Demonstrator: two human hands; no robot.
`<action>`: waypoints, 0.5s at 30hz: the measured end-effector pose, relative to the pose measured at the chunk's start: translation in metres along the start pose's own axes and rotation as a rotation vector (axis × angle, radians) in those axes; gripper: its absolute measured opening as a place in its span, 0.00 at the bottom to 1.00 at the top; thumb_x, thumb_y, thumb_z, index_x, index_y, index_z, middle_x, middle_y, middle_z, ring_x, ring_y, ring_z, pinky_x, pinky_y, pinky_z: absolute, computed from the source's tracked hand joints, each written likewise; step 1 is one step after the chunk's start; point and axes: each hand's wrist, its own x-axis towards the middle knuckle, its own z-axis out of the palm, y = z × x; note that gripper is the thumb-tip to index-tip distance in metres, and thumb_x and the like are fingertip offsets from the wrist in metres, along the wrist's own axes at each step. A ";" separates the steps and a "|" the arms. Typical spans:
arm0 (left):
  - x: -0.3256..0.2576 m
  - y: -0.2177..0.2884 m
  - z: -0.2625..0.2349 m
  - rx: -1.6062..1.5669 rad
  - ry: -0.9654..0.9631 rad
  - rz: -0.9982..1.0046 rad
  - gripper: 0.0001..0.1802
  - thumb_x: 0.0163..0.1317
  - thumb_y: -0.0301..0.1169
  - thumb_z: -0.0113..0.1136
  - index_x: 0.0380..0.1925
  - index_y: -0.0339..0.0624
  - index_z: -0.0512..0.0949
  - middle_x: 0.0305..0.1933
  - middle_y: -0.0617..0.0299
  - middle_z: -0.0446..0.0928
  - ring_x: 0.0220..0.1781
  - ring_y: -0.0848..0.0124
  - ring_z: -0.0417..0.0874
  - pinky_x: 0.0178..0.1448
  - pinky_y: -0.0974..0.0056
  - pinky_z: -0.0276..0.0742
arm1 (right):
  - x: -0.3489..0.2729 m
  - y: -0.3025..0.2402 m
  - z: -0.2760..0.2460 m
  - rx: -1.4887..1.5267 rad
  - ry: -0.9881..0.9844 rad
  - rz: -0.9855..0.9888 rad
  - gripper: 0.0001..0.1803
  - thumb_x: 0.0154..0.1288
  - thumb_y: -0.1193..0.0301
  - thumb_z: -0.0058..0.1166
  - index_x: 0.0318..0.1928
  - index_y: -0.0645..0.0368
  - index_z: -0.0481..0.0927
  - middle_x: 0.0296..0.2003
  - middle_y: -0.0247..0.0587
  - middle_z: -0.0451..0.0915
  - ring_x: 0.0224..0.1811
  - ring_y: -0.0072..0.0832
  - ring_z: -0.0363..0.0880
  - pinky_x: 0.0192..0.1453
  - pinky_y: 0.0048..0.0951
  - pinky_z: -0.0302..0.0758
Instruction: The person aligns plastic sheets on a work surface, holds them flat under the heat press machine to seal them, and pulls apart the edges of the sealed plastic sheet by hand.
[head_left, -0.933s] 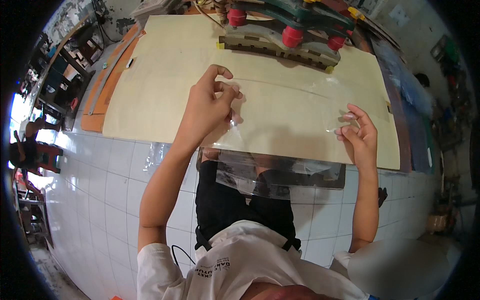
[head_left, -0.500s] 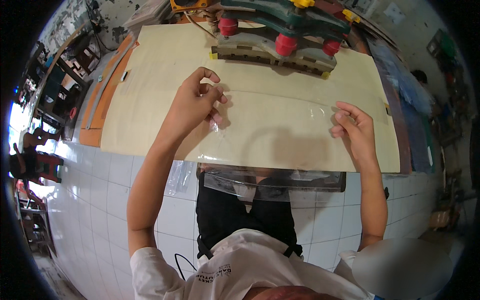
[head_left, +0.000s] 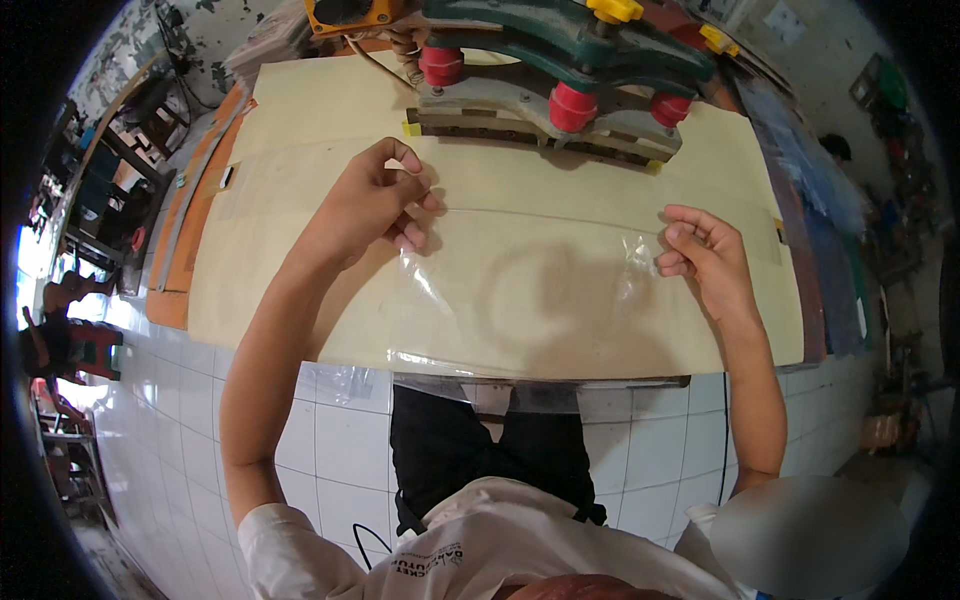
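Observation:
A clear plastic sheet (head_left: 520, 300) lies over the cream-coloured tabletop (head_left: 270, 270), its far edge stretched between my hands. My left hand (head_left: 385, 200) is closed, thumb and fingers pinching near the far left corner. At the far right corner, my right hand (head_left: 705, 250) pinches the sheet between thumb and curled fingers. Glare shows on the film beside each hand. Its near part hangs over the table's front edge, above my lap. Beyond the hands stands a press-like machine with a dark green frame (head_left: 520, 45) and a long metal bar (head_left: 540, 135), apart from the sheet.
Red knobs (head_left: 572, 106) and yellow knobs (head_left: 614, 10) sit on the machine. An orange box (head_left: 350, 14) with a cable is at the back left. Bluish plastic sheets (head_left: 815, 190) lie along the right side. A red stool (head_left: 96, 350) stands on the tiled floor at left.
The view has shifted, so the table front appears lower. Both hands, still pinching the sheet, are slightly nearer to the bar, and less film hangs past the table's front edge.

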 end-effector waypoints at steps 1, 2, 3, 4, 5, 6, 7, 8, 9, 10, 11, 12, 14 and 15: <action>0.001 0.000 -0.001 0.001 -0.003 -0.011 0.10 0.70 0.26 0.53 0.46 0.36 0.65 0.35 0.51 0.82 0.19 0.70 0.82 0.23 0.68 0.77 | 0.001 0.000 0.000 0.000 0.000 0.003 0.19 0.70 0.76 0.58 0.58 0.71 0.75 0.36 0.40 0.81 0.30 0.25 0.84 0.34 0.25 0.84; 0.002 -0.001 -0.002 0.003 -0.007 -0.023 0.10 0.70 0.26 0.53 0.46 0.36 0.65 0.35 0.51 0.82 0.19 0.70 0.82 0.23 0.69 0.77 | 0.002 -0.001 -0.001 -0.005 -0.008 0.014 0.19 0.69 0.76 0.59 0.58 0.71 0.76 0.36 0.39 0.81 0.30 0.25 0.84 0.34 0.25 0.84; 0.004 -0.002 -0.003 0.002 -0.007 -0.027 0.10 0.70 0.26 0.53 0.46 0.36 0.65 0.35 0.51 0.82 0.19 0.70 0.82 0.23 0.69 0.77 | 0.004 -0.001 -0.001 -0.009 -0.018 0.025 0.18 0.69 0.76 0.59 0.57 0.70 0.76 0.36 0.38 0.81 0.29 0.25 0.84 0.34 0.25 0.84; 0.006 -0.004 -0.005 0.028 -0.018 -0.018 0.09 0.70 0.27 0.53 0.45 0.37 0.65 0.35 0.52 0.82 0.20 0.70 0.82 0.23 0.69 0.77 | 0.006 -0.002 -0.001 -0.009 -0.018 0.029 0.18 0.69 0.76 0.59 0.57 0.70 0.76 0.36 0.38 0.81 0.29 0.25 0.84 0.34 0.25 0.84; 0.009 -0.005 -0.006 0.054 -0.030 -0.009 0.09 0.70 0.27 0.53 0.44 0.37 0.66 0.35 0.53 0.82 0.20 0.70 0.82 0.23 0.69 0.76 | 0.009 -0.005 -0.003 -0.032 -0.040 0.030 0.18 0.69 0.76 0.59 0.56 0.68 0.77 0.35 0.37 0.81 0.29 0.24 0.84 0.33 0.24 0.83; 0.010 -0.004 -0.007 0.052 -0.030 -0.019 0.09 0.70 0.27 0.53 0.44 0.37 0.66 0.35 0.53 0.82 0.20 0.70 0.82 0.23 0.69 0.76 | 0.010 -0.006 -0.005 -0.055 -0.064 0.036 0.17 0.69 0.76 0.59 0.56 0.67 0.77 0.35 0.36 0.81 0.29 0.23 0.84 0.33 0.23 0.83; 0.012 0.000 -0.008 0.103 -0.049 -0.038 0.09 0.69 0.28 0.55 0.43 0.38 0.67 0.34 0.54 0.82 0.20 0.71 0.82 0.23 0.68 0.75 | 0.014 -0.008 -0.008 -0.054 -0.067 0.045 0.17 0.69 0.76 0.59 0.56 0.67 0.77 0.35 0.36 0.81 0.29 0.23 0.84 0.33 0.23 0.83; 0.016 0.004 -0.010 0.153 -0.070 -0.057 0.09 0.68 0.29 0.56 0.41 0.39 0.67 0.32 0.56 0.82 0.20 0.71 0.81 0.23 0.68 0.74 | 0.020 -0.011 -0.012 -0.075 -0.121 0.055 0.16 0.69 0.75 0.59 0.54 0.66 0.78 0.34 0.35 0.81 0.29 0.22 0.84 0.33 0.22 0.82; 0.020 0.006 -0.012 0.152 -0.072 -0.060 0.09 0.68 0.29 0.56 0.41 0.39 0.67 0.32 0.56 0.82 0.20 0.71 0.81 0.23 0.68 0.74 | 0.026 -0.014 -0.015 -0.096 -0.171 0.059 0.14 0.69 0.74 0.59 0.53 0.65 0.79 0.34 0.34 0.81 0.28 0.22 0.84 0.33 0.21 0.82; 0.025 0.008 -0.016 0.259 -0.103 -0.059 0.07 0.69 0.28 0.54 0.41 0.41 0.68 0.31 0.56 0.82 0.20 0.73 0.81 0.22 0.69 0.75 | 0.033 -0.016 -0.016 -0.145 -0.183 0.058 0.13 0.69 0.73 0.60 0.51 0.64 0.81 0.33 0.32 0.81 0.27 0.18 0.82 0.31 0.19 0.79; 0.030 0.010 -0.019 0.367 -0.134 -0.057 0.04 0.70 0.27 0.53 0.41 0.44 0.68 0.30 0.57 0.83 0.19 0.74 0.80 0.22 0.70 0.75 | 0.039 -0.019 -0.017 -0.145 -0.182 0.061 0.13 0.69 0.73 0.60 0.51 0.64 0.81 0.33 0.32 0.81 0.27 0.18 0.82 0.31 0.19 0.79; 0.036 0.013 -0.023 0.413 -0.139 -0.072 0.06 0.69 0.28 0.56 0.40 0.44 0.69 0.29 0.59 0.83 0.20 0.76 0.80 0.22 0.71 0.74 | 0.048 -0.024 -0.018 -0.237 -0.250 0.074 0.13 0.68 0.73 0.60 0.51 0.64 0.82 0.33 0.32 0.81 0.27 0.17 0.80 0.30 0.18 0.77; 0.050 0.013 -0.031 0.443 -0.176 -0.055 0.07 0.68 0.29 0.58 0.39 0.45 0.69 0.29 0.60 0.83 0.20 0.77 0.80 0.22 0.72 0.72 | 0.063 -0.028 -0.019 -0.330 -0.314 0.083 0.13 0.68 0.73 0.61 0.50 0.64 0.82 0.33 0.31 0.81 0.27 0.16 0.79 0.29 0.17 0.76; 0.053 0.012 -0.031 0.470 -0.213 -0.050 0.08 0.68 0.30 0.60 0.38 0.45 0.69 0.28 0.60 0.83 0.20 0.78 0.79 0.22 0.72 0.71 | 0.070 -0.028 -0.020 -0.353 -0.360 0.086 0.13 0.68 0.73 0.61 0.50 0.64 0.82 0.32 0.31 0.81 0.26 0.15 0.78 0.28 0.17 0.74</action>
